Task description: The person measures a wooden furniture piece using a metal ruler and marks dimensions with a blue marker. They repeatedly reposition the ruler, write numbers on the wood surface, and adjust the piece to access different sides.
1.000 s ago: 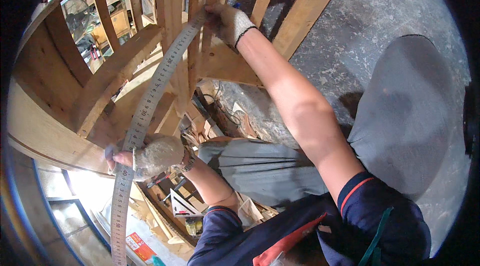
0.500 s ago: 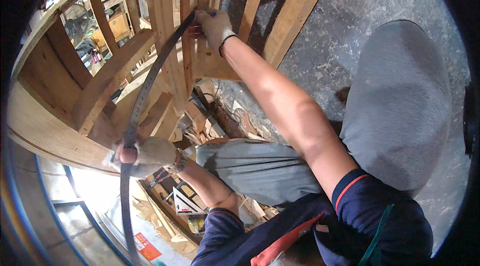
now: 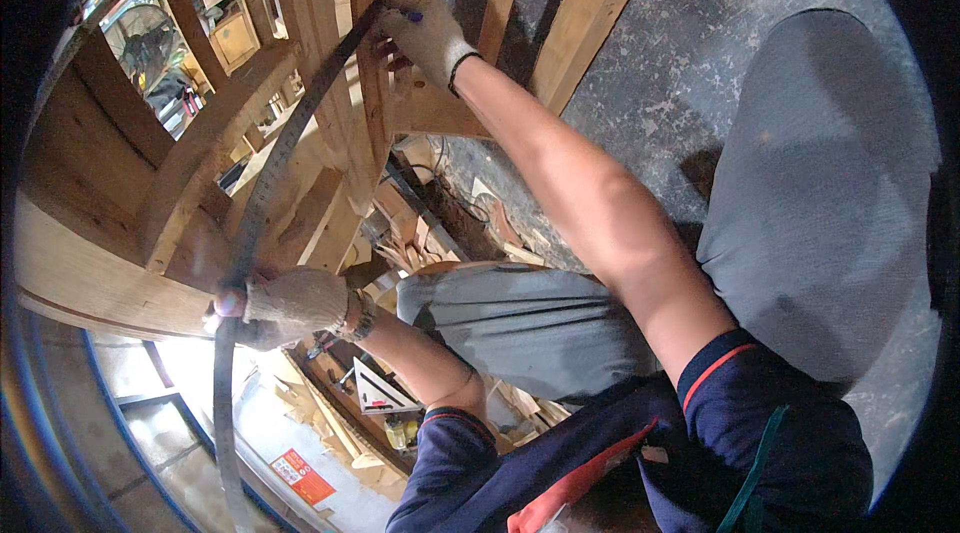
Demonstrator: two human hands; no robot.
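Note:
A long, bendy metal ruler (image 3: 262, 198) with fine marks runs in a curve across a slatted wooden frame (image 3: 110, 268). My left hand (image 3: 297, 305), in a pale knit glove with bare fingertips, grips the ruler near the frame's curved lower board, thumb pressed on top. Its near end hangs past that board toward the lower edge. Farther off, my right hand (image 3: 432, 41), gloved alike, is closed at the ruler's far end against an upright slat. Something small and blue shows at its fingers; I cannot tell what it is. Its fingertips are partly hidden.
Wood scraps (image 3: 410, 233) lie below the frame by my legs. A tray with a white triangular square (image 3: 378, 391) and tools is under my left forearm. A fan (image 3: 145, 38) stands beyond the slats. Grey concrete floor (image 3: 690, 33) spreads to the right.
My left hand and the ruler's near part have shifted slightly left in the view. The right hand sits a little higher, still at the far end. The view itself has tilted slightly.

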